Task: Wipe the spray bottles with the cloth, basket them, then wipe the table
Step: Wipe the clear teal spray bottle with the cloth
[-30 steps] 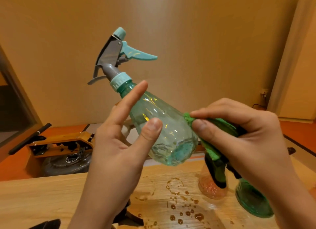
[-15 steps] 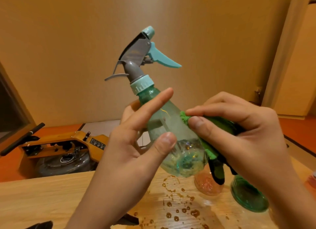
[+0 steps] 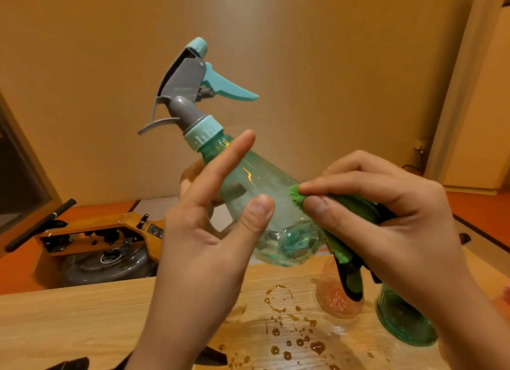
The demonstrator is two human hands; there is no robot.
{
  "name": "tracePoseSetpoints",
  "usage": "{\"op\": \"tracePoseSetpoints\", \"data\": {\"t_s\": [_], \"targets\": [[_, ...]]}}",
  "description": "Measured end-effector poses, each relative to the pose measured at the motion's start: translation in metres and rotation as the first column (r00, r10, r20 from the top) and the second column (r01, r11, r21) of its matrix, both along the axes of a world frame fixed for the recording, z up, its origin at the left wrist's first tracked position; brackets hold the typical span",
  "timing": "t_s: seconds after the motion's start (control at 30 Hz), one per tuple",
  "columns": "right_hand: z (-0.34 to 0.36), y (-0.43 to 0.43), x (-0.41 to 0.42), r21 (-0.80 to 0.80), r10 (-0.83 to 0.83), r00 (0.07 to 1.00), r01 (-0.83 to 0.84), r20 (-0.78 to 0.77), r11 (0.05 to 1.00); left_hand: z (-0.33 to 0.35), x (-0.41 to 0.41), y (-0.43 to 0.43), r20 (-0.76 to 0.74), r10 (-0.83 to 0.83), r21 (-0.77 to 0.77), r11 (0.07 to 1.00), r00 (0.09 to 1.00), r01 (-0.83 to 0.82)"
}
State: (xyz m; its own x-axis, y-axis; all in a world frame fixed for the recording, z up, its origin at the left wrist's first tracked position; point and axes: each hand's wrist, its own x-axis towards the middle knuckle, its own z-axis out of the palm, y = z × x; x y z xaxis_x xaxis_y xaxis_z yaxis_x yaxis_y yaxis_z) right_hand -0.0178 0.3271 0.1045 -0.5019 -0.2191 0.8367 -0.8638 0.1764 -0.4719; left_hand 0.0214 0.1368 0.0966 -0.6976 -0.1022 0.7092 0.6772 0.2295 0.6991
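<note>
The far fingers of the left hand (image 3: pixel 209 248) pass behind the translucent teal plastic spray bottle (image 3: pixel 265 182) and show only as a blur through its wall. The bottle's right flank is covered by the folded green microfibre cloth (image 3: pixel 342 248) and the right hand (image 3: pixel 392 226). Both forearms are cut off at the lower edge. Two further bottles stand on the light wooden table (image 3: pixel 69 322) below the right hand, a clear orange-tinted bottle (image 3: pixel 338 300) and a dark green-tinted bottle (image 3: pixel 405 325). Only their lower bodies show, their heads hidden behind hand and cloth. The held bottle is in the air above the table, between the two hands. The left hand grips it, thumb pad pressed on the near side and index finger laid straight along the shoulder. The right hand pinches the cloth between thumb and index finger, with the cloth edge touching the bottle wall. The bottle has a conical, faceted body, a pale teal ribbed collar and a grey pump housing (image 3: pixel 187 82) with a teal nozzle cap and a teal trigger lever. Its long axis is tilted, with the head up and to the left and the base down and to the right, nearer the person. The trigger lever points right. Scattered water droplets (image 3: pixel 299 340) lie on the table beneath the base.
</note>
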Motion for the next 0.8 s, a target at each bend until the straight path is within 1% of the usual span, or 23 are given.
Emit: {"op": "tracePoseSetpoints", "data": {"t_s": [0.13, 0.23, 0.3, 0.4, 0.43, 0.53, 0.57, 0.6, 0.67, 0.7, 0.73, 0.8], "targets": [[-0.002, -0.004, 0.002, 0.028, -0.053, 0.996, 0.055, -0.068, 0.998, 0.001, -0.001, -0.003, 0.03, -0.039, 0.124, 0.992, 0.999, 0.036], [-0.006, -0.012, 0.005, 0.087, -0.082, 0.987, 0.095, -0.139, 0.992, 0.0, 0.0, -0.004, 0.032, -0.013, 0.121, 0.993, 0.999, 0.009], [-0.008, -0.011, 0.001, 0.045, -0.109, 0.987, 0.115, -0.115, 0.992, -0.001, 0.0, -0.003, 0.041, -0.007, 0.121, 0.993, 0.999, 0.002], [-0.01, -0.013, -0.002, -0.076, -0.155, 0.987, 0.151, -0.051, 0.986, -0.001, -0.002, -0.004, 0.013, 0.044, 0.092, 0.995, 0.999, -0.045], [-0.011, -0.015, -0.001, -0.073, -0.144, 0.988, 0.14, -0.051, 0.987, -0.001, -0.003, -0.004, 0.023, 0.034, 0.112, 0.993, 0.999, -0.036], [-0.012, -0.023, 0.005, 0.012, -0.114, 0.986, 0.116, -0.124, 0.993, 0.0, -0.003, -0.008, 0.054, -0.013, 0.179, 0.984, 0.998, 0.003], [-0.012, -0.023, 0.006, 0.0, -0.101, 0.989, 0.101, -0.105, 0.995, 0.0, -0.003, -0.009, 0.054, -0.018, 0.181, 0.983, 0.998, 0.008], [-0.011, -0.022, 0.006, -0.052, -0.077, 0.996, 0.074, -0.046, 0.996, 0.0, -0.002, -0.007, 0.057, -0.03, 0.174, 0.985, 0.998, 0.019], [-0.009, -0.02, 0.007, -0.204, -0.004, 0.996, 0.023, 0.093, 0.979, -0.002, 0.001, -0.002, 0.066, -0.047, 0.14, 0.989, 0.997, 0.038], [-0.009, -0.019, 0.007, -0.239, 0.008, 0.992, 0.022, 0.123, 0.971, -0.002, 0.001, 0.0, 0.068, -0.048, 0.12, 0.992, 0.997, 0.04], [-0.008, -0.018, 0.007, -0.23, 0.004, 0.993, 0.024, 0.121, 0.973, -0.002, 0.001, 0.001, 0.065, -0.05, 0.11, 0.993, 0.997, 0.043], [-0.005, -0.017, 0.01, -0.14, -0.002, 0.998, 0.01, 0.059, 0.99, 0.0, 0.0, 0.0, 0.055, -0.063, 0.124, 0.991, 0.997, 0.056]]}}
